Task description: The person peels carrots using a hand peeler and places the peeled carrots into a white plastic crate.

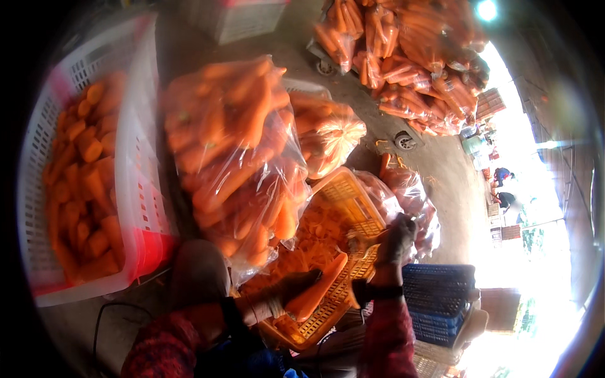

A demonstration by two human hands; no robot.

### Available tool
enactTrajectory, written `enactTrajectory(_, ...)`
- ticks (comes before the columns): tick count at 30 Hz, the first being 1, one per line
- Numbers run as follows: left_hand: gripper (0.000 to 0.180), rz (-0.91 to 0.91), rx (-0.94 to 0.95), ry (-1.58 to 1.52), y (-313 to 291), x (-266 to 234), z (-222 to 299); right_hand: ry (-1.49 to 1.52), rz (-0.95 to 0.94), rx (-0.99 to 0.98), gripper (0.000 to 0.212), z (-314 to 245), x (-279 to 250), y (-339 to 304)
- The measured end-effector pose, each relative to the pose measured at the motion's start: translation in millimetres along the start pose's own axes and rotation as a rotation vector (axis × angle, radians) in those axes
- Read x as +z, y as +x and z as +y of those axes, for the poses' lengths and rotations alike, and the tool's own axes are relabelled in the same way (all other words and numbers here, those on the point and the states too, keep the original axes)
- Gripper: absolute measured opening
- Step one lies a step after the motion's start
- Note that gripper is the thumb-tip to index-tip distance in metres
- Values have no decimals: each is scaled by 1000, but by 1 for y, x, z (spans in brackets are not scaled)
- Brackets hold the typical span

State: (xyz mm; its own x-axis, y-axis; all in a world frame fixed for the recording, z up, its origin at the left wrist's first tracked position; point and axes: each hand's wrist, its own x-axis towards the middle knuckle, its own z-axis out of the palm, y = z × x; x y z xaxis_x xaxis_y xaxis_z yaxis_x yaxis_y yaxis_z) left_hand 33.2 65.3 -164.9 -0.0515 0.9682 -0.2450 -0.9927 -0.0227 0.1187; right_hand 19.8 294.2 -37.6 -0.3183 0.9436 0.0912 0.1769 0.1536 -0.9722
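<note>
My left hand (295,288), in a dark glove, is closed round a large carrot (322,285), which slants up to the right over an orange plastic crate (353,208). Orange carrot peelings (318,230) lie heaped in this crate. Above the crate's right side, my right hand (397,241), also in a dark glove, has its fingers curled. A pale shape shows beside its fingers, too blurred to name. The hands are apart, with the carrot's upper end between them.
At left stands a white and red crate (148,189) of carrots. Large see-through bags of carrots (236,157) stand beyond my knees. More bagged carrots (416,63) are piled on a wheeled cart at the back. Blue crates (438,302) sit at right. People are far off at right.
</note>
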Motion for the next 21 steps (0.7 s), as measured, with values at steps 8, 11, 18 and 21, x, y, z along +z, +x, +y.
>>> enactTrajectory(8,37,289,175,-123,-15,30,15,-3,-372,42,13,-18,11,-126)
enactTrajectory(11,36,59,46,-126,2,-24,-6,-152,-442,-268,13,8,13,-69)
enactTrajectory(18,33,141,112,-237,-5,21,5,-123,-398,-198,11,-18,-12,-28)
enactTrajectory(21,33,306,225,-235,-1,19,6,44,-493,35,14,-26,5,-121)
